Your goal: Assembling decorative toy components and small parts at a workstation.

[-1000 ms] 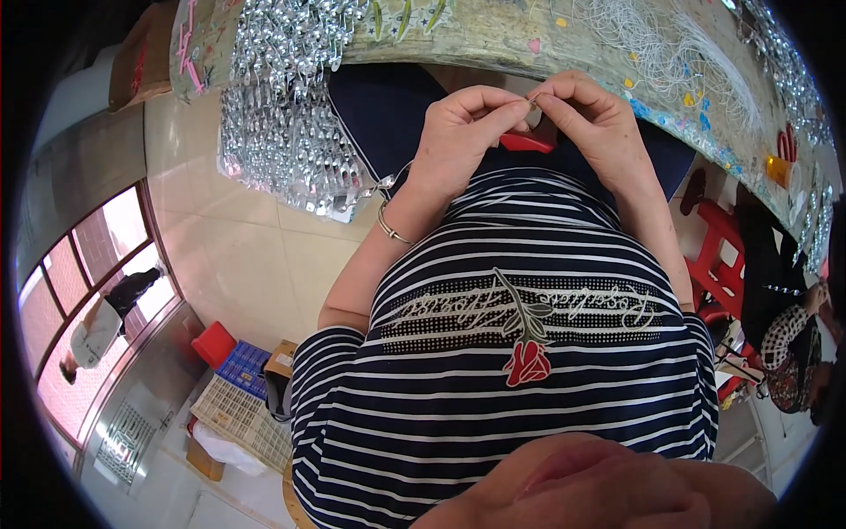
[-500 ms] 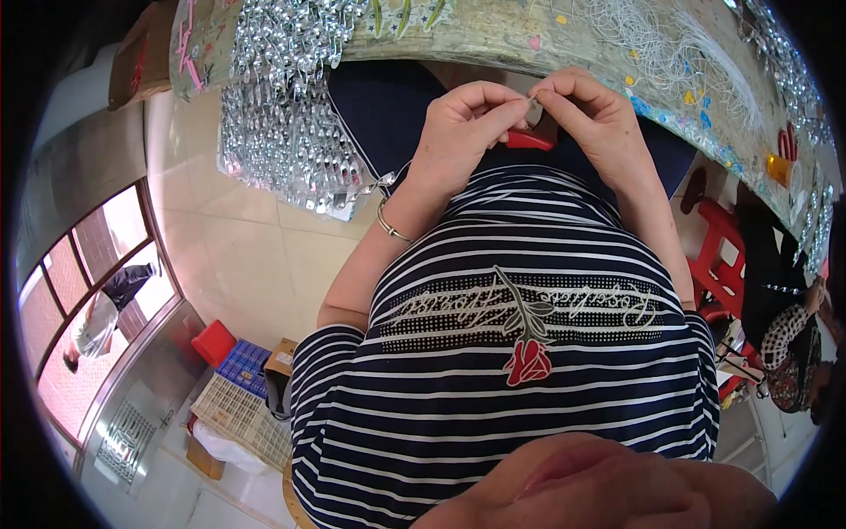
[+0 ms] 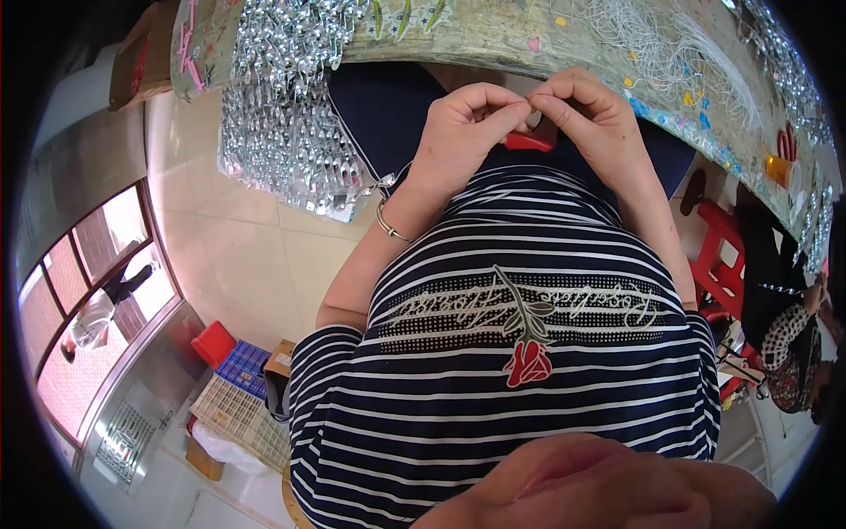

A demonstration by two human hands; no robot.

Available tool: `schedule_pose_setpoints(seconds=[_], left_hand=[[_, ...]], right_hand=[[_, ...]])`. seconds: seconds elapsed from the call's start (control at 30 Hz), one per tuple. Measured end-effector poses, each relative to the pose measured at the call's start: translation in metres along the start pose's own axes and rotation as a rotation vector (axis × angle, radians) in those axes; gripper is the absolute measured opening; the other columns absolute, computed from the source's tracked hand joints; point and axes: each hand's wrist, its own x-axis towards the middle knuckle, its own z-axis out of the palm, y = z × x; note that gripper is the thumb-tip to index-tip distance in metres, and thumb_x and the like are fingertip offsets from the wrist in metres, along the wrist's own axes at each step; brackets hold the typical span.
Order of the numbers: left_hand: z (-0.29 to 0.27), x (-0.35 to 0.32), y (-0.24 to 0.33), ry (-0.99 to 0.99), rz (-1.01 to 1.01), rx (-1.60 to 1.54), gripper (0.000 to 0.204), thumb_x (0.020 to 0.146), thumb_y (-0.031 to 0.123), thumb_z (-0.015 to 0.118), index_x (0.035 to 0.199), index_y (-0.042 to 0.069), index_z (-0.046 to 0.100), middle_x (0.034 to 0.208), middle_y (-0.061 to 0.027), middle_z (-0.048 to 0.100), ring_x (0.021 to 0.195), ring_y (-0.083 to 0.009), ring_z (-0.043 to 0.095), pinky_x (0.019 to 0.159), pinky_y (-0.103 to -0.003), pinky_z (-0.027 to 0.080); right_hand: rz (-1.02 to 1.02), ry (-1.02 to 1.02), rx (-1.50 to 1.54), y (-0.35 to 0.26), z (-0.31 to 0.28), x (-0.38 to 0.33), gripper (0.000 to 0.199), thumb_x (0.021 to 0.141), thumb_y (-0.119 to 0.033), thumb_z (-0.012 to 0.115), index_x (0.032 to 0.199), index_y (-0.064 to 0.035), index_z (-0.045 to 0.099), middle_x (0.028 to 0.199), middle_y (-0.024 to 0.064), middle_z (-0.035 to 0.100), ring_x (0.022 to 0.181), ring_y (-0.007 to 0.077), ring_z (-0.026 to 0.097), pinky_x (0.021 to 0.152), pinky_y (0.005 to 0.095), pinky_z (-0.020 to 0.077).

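My left hand [image 3: 463,132] and my right hand [image 3: 592,123] are raised in front of my striped shirt, just below the worktable edge [image 3: 493,44]. The thumbs and forefingers of both hands meet and pinch a tiny piece that is too small to make out. A red object [image 3: 529,141] shows just under the fingertips, between the two hands; which hand holds it is hidden. A thin bracelet [image 3: 392,227] sits on my left wrist. A dark blue cloth [image 3: 388,115] lies across my lap beneath the hands.
Shiny silver strands [image 3: 291,115] hang in a thick bunch from the table at the left. White threads [image 3: 679,44] and small coloured bits lie on the tabletop. A red stool [image 3: 718,256] and another person [image 3: 784,300] are at the right. A blue crate [image 3: 247,366] and a white basket [image 3: 233,414] stand on the floor.
Both hands stay pinched together at the same spot; only the fingertips have shifted slightly.
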Motion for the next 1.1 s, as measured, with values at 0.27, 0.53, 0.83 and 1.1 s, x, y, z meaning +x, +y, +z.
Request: schedule_pose_setpoints(seconds=[0.27, 0.53, 0.83, 1.1], left_hand=[[-0.011, 0.003, -0.007, -0.006, 0.088, 0.139, 0.014, 0.082, 0.009, 0.066, 0.094, 0.001, 0.067, 0.080, -0.0032, 0.066, 0.073, -0.0063, 0.059, 0.064, -0.017, 0.045], [-0.012, 0.003, -0.010, -0.043, 0.165, 0.235, 0.013, 0.082, 0.005, 0.065, 0.093, -0.001, 0.066, 0.083, -0.0057, 0.066, 0.077, -0.0098, 0.061, 0.069, -0.020, 0.048], [-0.004, 0.001, -0.006, 0.029, 0.204, 0.187, 0.012, 0.082, 0.006, 0.066, 0.092, 0.000, 0.067, 0.081, -0.0037, 0.065, 0.069, -0.0069, 0.055, 0.063, -0.019, 0.045], [-0.003, -0.002, -0.002, 0.039, -0.002, -0.066, 0.015, 0.084, 0.012, 0.065, 0.093, 0.001, 0.067, 0.080, -0.0021, 0.065, 0.066, -0.0031, 0.051, 0.057, -0.015, 0.039]], right_hand=[[-0.344, 0.018, -0.614, -0.008, -0.016, 0.003, 0.008, 0.090, -0.007, 0.054, 0.089, 0.0007, 0.056, 0.084, 0.0045, 0.056, 0.082, 0.0128, 0.054, 0.073, 0.0245, 0.0431], [0.106, -0.026, 0.130, -0.001, -0.022, -0.006, 0.015, 0.096, -0.017, 0.046, 0.094, -0.0041, 0.054, 0.084, 0.0011, 0.055, 0.080, 0.0100, 0.052, 0.078, 0.0235, 0.0419], [-0.069, -0.013, 0.058, -0.010, 0.000, -0.005, 0.011, 0.093, -0.012, 0.050, 0.096, -0.0033, 0.057, 0.103, 0.0051, 0.063, 0.088, 0.0127, 0.057, 0.080, 0.0250, 0.0445], [-0.538, -0.018, -0.665, -0.015, 0.005, -0.002, 0.010, 0.080, -0.001, 0.061, 0.089, -0.0036, 0.057, 0.100, 0.0088, 0.062, 0.091, 0.0255, 0.056, 0.081, 0.0322, 0.0445]])
